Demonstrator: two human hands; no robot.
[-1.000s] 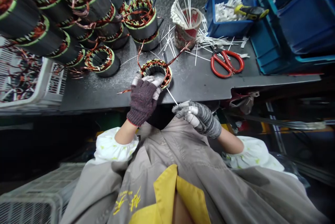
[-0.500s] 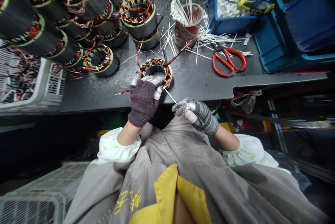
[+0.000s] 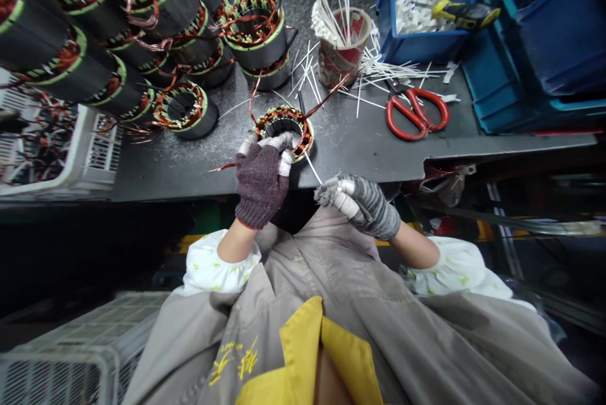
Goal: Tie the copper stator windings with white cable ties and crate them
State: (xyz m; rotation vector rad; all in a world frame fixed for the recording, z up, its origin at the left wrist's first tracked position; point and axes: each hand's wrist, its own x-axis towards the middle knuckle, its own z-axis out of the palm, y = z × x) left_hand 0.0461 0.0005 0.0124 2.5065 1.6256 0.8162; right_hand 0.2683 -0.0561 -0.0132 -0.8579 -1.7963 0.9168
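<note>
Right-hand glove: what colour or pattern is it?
The right glove: dark and light grey stripes, head view.

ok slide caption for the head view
Left hand steadies a copper-wound motor stator while the right hand holds a white cable tie

Wound copper stator (image 3: 303,140) sits on the dark bench (image 3: 360,162) near its front edge, left hand (image 3: 261,181) on top of it, right hand (image 3: 360,206) in front, just off the edge. Behind the stator: round paper cup (image 3: 341,58) of white cable ties. Right of that: red-handled steel scissors (image 3: 416,115), blue plastic crate (image 3: 416,48) behind them. Left: rows of stacked stators (image 3: 255,55), white plastic basket (image 3: 78,152) beyond.
</note>
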